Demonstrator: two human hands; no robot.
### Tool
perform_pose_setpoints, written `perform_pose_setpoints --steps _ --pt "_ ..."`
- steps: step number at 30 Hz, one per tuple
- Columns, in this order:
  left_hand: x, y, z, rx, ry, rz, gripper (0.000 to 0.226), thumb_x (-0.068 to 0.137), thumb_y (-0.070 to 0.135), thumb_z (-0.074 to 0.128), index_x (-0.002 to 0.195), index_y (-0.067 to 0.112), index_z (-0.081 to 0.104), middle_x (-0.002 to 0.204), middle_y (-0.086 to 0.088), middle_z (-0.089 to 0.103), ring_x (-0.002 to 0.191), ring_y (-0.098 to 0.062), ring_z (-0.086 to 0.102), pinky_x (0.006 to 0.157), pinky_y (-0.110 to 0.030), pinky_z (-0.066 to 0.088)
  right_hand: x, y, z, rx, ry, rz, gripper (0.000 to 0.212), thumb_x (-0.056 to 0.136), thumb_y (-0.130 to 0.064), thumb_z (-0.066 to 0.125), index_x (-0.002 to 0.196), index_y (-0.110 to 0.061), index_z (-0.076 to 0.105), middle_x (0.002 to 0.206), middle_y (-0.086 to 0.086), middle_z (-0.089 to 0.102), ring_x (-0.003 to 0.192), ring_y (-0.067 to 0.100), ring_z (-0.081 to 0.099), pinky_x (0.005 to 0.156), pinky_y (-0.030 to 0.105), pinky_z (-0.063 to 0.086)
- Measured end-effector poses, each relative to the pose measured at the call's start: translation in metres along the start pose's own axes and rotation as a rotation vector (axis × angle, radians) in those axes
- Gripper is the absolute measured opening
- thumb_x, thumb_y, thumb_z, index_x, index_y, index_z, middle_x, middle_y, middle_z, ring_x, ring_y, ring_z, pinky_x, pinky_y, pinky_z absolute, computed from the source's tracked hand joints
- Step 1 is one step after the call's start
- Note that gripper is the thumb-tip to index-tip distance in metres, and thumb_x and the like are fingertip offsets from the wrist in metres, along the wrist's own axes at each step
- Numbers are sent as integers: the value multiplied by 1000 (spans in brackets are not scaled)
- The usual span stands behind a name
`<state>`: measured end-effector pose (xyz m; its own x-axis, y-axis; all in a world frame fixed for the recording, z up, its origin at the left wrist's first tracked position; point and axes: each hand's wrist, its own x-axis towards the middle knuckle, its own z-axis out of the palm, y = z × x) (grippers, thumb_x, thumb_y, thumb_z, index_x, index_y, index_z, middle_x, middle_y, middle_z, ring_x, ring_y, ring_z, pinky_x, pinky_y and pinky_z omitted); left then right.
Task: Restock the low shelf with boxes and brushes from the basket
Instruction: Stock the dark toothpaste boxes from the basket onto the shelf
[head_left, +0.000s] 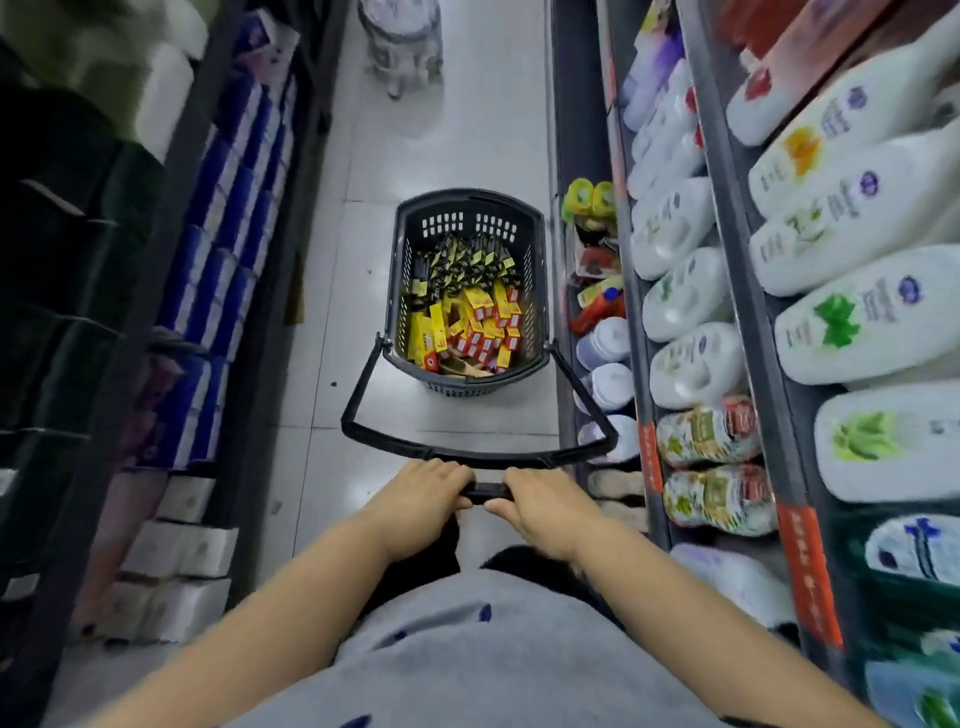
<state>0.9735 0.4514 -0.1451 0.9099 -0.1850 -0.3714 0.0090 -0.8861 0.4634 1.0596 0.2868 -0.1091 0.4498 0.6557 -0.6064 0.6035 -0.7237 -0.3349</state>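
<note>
I have the left hand and right hand curled round the handle. The basket stands just ahead of them, boxes and brushes inside.

Rows of white bottles fill the right side of the aisle. Blue packs line the left side, with white packs lower down. A pale tiled floor runs between them.
</note>
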Motion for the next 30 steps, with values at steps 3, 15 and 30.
perform_pose_setpoints --steps 3,15,30 --pt "32 -29 -42 24 -51 21 25 98 32 39 113 16 50 115 -2 56 103 -20 48 77 -24 24 38 -3 -38 20 -15 8 42 96 -47 39 107 -8 52 114 13 60 107 31 54 79 37 35" --pt "207 -128 -180 43 -62 23 27 100 33 37 119 18 49 115 -1 56 102 -19 46 78 -24 24 210 46 -192 49 25 42 44 95 -50 39 105 -9 52 110 13 61 102 33 55 80 40 39" --pt "466 -232 -394 75 -208 18 35 100 33 37 128 13 46 131 -6 51 116 -23 47 92 -28 31 427 129 -428 -46 103 65 47 96 -51 35 109 -8 50 109 13 61 102 32 56 77 38 38"
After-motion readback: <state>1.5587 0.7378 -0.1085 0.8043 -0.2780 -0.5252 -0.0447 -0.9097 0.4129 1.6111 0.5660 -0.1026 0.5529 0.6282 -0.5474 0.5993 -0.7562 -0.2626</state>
